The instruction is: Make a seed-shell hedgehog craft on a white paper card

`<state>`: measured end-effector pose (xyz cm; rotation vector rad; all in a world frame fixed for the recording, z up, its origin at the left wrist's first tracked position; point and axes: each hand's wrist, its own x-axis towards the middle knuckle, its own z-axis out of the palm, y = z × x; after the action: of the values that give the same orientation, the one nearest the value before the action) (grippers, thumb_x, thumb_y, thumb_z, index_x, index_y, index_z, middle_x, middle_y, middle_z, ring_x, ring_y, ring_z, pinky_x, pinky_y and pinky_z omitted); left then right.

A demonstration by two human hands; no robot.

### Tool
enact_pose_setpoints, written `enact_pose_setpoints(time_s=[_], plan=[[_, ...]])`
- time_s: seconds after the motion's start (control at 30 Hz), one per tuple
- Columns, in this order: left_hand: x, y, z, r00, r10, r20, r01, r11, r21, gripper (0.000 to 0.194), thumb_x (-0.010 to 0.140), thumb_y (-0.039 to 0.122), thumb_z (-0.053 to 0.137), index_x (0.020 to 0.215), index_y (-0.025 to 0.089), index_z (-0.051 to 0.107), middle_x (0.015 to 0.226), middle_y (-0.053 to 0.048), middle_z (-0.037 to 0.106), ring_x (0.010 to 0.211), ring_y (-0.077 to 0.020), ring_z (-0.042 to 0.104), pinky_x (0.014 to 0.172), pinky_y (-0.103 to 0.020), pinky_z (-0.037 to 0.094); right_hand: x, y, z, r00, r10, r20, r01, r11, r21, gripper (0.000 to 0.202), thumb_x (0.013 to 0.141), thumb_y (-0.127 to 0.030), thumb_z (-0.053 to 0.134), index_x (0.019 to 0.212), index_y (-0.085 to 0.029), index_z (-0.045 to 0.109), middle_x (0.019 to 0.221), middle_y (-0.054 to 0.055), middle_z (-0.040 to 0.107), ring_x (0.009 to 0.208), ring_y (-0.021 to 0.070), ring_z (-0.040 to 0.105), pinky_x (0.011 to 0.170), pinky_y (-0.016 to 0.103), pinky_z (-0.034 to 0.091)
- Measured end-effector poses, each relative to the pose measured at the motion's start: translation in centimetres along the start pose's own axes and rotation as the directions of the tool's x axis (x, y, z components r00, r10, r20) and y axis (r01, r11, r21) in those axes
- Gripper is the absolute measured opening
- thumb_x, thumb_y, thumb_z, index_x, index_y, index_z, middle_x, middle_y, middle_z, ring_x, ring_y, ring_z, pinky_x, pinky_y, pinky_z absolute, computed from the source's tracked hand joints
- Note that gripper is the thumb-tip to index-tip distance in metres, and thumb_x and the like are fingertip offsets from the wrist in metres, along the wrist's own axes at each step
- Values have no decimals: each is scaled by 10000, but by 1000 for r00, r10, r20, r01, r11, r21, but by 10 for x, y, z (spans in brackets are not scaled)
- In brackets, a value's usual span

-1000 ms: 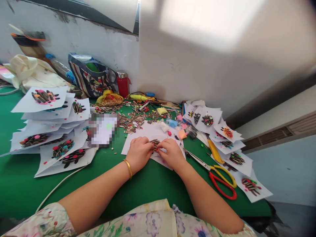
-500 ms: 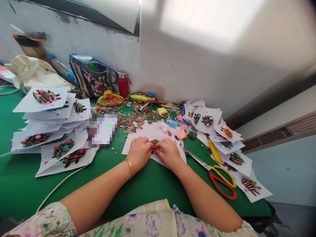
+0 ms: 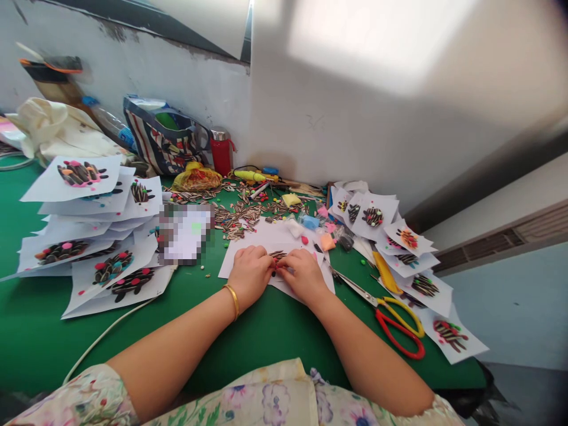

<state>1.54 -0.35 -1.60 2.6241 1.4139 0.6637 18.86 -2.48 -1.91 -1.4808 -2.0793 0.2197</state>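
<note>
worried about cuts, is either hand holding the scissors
No, the scissors lie on the green table, while the left hand and right hand are both over the white paper.

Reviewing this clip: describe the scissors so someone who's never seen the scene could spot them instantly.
On the green table, find the person's right hand, over white paper. The scissors lie just to its right, silver blades pointing toward the paper. One handle loop is red, the other yellow, unlike the plain yellow handle just beyond them.

Left hand and right hand touch a seed figure.
</note>
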Motion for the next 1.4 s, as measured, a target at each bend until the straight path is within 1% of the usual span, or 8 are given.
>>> enact_pose_setpoints(time_s=[0.23, 0.3, 0.4, 0.5, 0.63, 0.8, 1.0, 1.4], plan=[[-1, -1, 0, 1000, -6, -3, 6, 1000, -19, 67, 849, 243, 624, 831, 226, 687, 900, -60, 622, 899, -243, 543, 786, -401, 359, 5, 10, -11, 999, -24, -41, 25, 999, 22, 94, 837, -280, 702, 913, -236, 734, 848, 37, 671, 864, 204, 583, 813, 350, 439], [-1, -2, 0, 1000, -10, -7, 10, 999, -38, 64, 847, 247, 631, 832, 228, 691, 904, -58, 621, 905, -240, 543, 798, -401, 360, 8, 23, -18, 993, -17, -118, 10, 998, -54, 148, 877, -295, 644, 975, -222, 727, 898, 59, 672, 905, 219, 576, 844, 373, 429], [-1, -1, -2, 1000, -16, -3, 15, 998, -68, 50, 836, 239, 646, 832, 236, 696, 890, -51, 617, 912, -234, 544, 812, -396, 362, 12, 43, -24, 981, 59, -186, -104, 965, -240, 207, 898, -306, 603, 1049, -236, 726, 1049, 90, 664, 1003, 258, 540, 879, 420, 397], [-2, 1, -6, 1000, -20, -13, 19, 996, -84, 53, 828, 272, 662, 847, 233, 691, 886, -48, 611, 920, -233, 545, 824, -389, 370, 14, 53, -22, 982, 123, -144, -168, 917, -361, 246, 907, -388, 592, 1081, -274, 723, 1153, 86, 653, 1083, 288, 493, 904, 448, 361], [-9, 1, -20, 998, -55, -38, 53, 998, -45, 149, 889, 333, 576, 919, 226, 675, 927, -57, 607, 939, -234, 542, 851, -388, 383, 15, 52, -18, 985, 164, -54, -172, 892, -419, 282, 939, -434, 532, 1115, -296, 704, 1165, 51, 669, 1080, 256, 488, 960, 437, 305], [-27, -15, -41, 986, -151, -72, 161, 974, 158, 335, 896, 416, 543, 1147, 209, 623, 1065, -95, 594, 1047, -284, 504, 996, -471, 332, 12, 49, -25, 973, 208, -96, -229, 889, -397, 334, 966, -442, 466, 1166, -279, 679, 1250, 55, 634, 1147, 258, 459, 913, 395, 317], [-40, -38, -47, 959, -271, -81, 283, 902, 326, 483, 908, 482, 498, 1288, 187, 540, 1114, -121, 567, 1101, -321, 466, 1069, -567, 239, 8, 47, -31, 971, 177, -158, -219, 925, -309, 319, 965, -415, 473, 1144, -264, 690, 1232, 54, 638, 1140, 252, 484, 888, 379, 345], [-33, -49, -50, 939, -330, -99, 343, 867, 362, 535, 909, 527, 466, 1307, 174, 517, 1077, -123, 543, 1029, -312, 470, 921, -451, 372, 6, 47, -29, 969, 124, -212, -169, 964, -208, 292, 953, -385, 494, 1081, -244, 715, 1170, 50, 666, 1116, 250, 519, 963, 397, 355]])
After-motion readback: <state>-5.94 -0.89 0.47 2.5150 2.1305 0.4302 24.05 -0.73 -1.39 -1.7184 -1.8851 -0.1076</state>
